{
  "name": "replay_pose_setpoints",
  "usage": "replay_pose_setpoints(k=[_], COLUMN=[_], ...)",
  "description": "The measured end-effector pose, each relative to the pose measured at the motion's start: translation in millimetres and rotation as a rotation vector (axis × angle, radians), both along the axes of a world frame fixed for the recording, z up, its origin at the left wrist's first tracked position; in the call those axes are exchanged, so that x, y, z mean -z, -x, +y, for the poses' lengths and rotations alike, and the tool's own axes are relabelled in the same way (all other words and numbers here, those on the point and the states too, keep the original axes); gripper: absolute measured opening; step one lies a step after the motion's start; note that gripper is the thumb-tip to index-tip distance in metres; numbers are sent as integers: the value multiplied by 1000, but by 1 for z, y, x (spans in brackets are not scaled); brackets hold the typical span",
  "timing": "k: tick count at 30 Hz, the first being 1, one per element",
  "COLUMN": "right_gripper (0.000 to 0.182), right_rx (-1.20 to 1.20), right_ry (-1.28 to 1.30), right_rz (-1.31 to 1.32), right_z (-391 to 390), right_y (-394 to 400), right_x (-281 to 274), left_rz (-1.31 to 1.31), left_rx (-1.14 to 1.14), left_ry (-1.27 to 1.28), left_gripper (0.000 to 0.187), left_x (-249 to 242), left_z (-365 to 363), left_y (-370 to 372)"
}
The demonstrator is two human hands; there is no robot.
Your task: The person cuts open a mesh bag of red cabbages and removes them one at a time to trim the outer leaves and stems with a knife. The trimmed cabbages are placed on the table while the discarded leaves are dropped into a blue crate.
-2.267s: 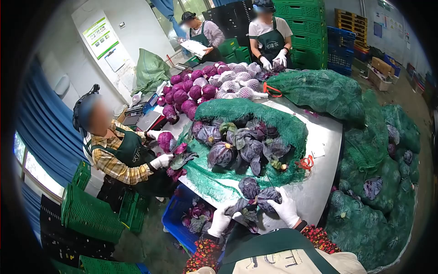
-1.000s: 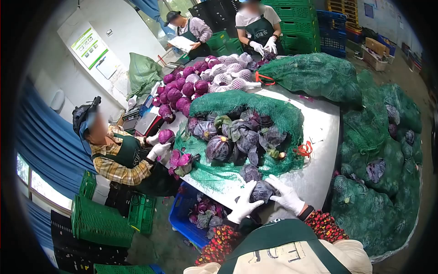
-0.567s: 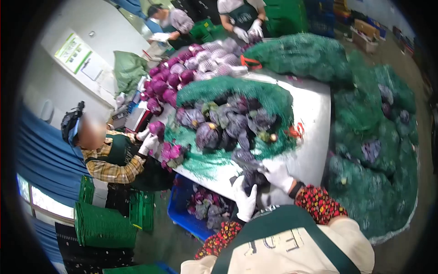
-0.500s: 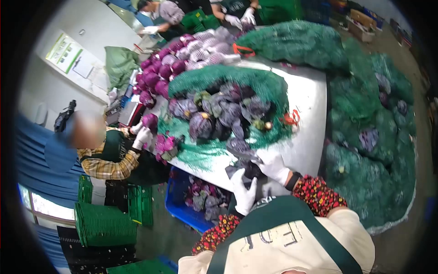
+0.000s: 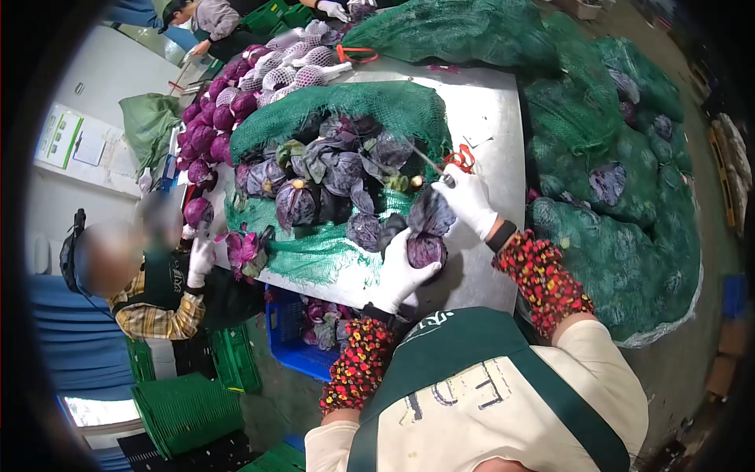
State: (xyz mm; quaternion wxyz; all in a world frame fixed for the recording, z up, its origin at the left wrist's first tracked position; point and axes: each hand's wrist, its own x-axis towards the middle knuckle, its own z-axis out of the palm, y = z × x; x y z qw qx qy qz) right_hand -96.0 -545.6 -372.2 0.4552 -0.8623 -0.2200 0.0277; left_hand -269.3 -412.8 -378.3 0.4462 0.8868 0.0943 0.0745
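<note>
My left hand, in a white glove, is closed around a red cabbage at the near edge of the metal table. A dark outer leaf stands up from the cabbage's far side. My right hand, also gloved, grips a knife; its thin blade points away and to the left, and the handle is mostly hidden in the fist. Just beyond my hands, a green mesh bag lies spread open with several dark, leafy red cabbages on it.
Peeled purple cabbages and cabbages in white foam nets line the table's left side. A blue crate of leaves sits below the edge. Full mesh sacks stand right. A co-worker's gloved hand is at left.
My left hand has moved from open to gripping a cabbage. My right hand has risen away from the left, showing the knife blade. The camera view has shifted.
</note>
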Motion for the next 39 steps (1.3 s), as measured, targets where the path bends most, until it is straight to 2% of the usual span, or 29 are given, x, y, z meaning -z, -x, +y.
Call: replay_pose_setpoints(k=[1,2,4,5,7,8,9,11,12,13,14,15,16,17,18,19,20,23,26,32,39], right_gripper=[24,26,25,24,22,22,25,26,26,23,22,21,19,19,21,22,23,21,19,18,21], right_rx=[36,55,89,123,264,304,293,181,190,211,167,121,50,-80,-201,-252,-338,-413,-449,-442,-390], right_ry=[76,138,119,124,340,345,346,206,317,199,148,98,95,-24,99,106,240,286,372,308,278], right_rz=[74,22,14,-8,-64,-28,23,-29,-46,-263,-226,-189,-220,-311,-328,-325,-242,-212,-128,-165,-204], right_z=[-5,-10,-12,-16,-37,-49,-56,-67,-66,-64,-62,-59,-57,-54,-52,-53,-53,-57,-58,-57,-44], right_y=[-11,-10,-14,-14,-18,-24,-23,-20,-14,-1,9,22,36,50,67,82,93,115,118,108,95], right_x=[20,30,66,78,94,99,79,79,66,54,36,20,13,5,-5,-1,8,9,21,31,45], left_rz=[-9,-10,41,50,39,22,30,29,48,54,26,25,83,140,109,108,96,78,77,29,83], left_rx=[7,10,128,126,239,266,237,128,60,-5,-57,-63,-150,-236,-271,-268,-266,-246,-229,-171,-152], left_ry=[2,0,-98,-92,9,0,29,153,217,277,263,266,155,42,124,127,105,67,89,-51,-139], left_gripper=[77,77,79,79,81,84,89,92,93,94,92,92,93,93,96,96,94,93,84,83,85], left_x=[3,1,-1,0,-1,3,9,14,12,10,23,16,2,-5,0,7,14,15,-7,13,5], left_z=[4,6,8,9,18,25,31,36,34,34,37,31,21,14,11,12,12,11,8,17,13], left_y=[-4,-8,-11,-7,0,9,20,41,52,55,60,58,52,46,41,40,37,30,23,20,7])
